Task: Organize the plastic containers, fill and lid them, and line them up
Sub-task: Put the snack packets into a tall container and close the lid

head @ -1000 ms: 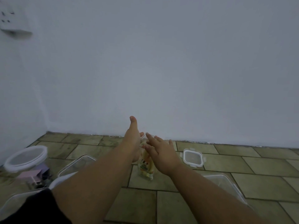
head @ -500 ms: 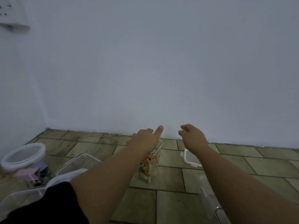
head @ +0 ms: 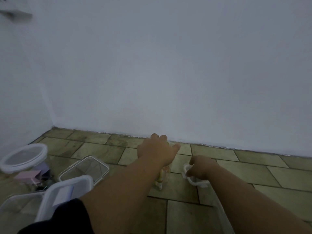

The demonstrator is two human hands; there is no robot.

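A small clear container (head: 163, 176) holding yellow-orange packaged snacks stands on the tiled floor near the wall. My left hand (head: 157, 150) lies over its top, fingers spread and curled around the rim. To its right, my right hand (head: 201, 167) is closed on a small square white-rimmed lid (head: 194, 180), which is tilted just off the floor. Both forearms reach in from the bottom of the view.
At the left are a round white-lidded jar (head: 23, 157) with pink and purple items, an empty clear rectangular container (head: 84, 168), a white-rimmed lid (head: 64, 195) and another clear tub (head: 18, 202). A clear container edge (head: 224, 215) shows beside my right forearm. The wall (head: 168, 73) stands close behind.
My left hand has settled onto the top of the snack container. My right hand has dropped down to the small lid and closed on it, lifting one edge.
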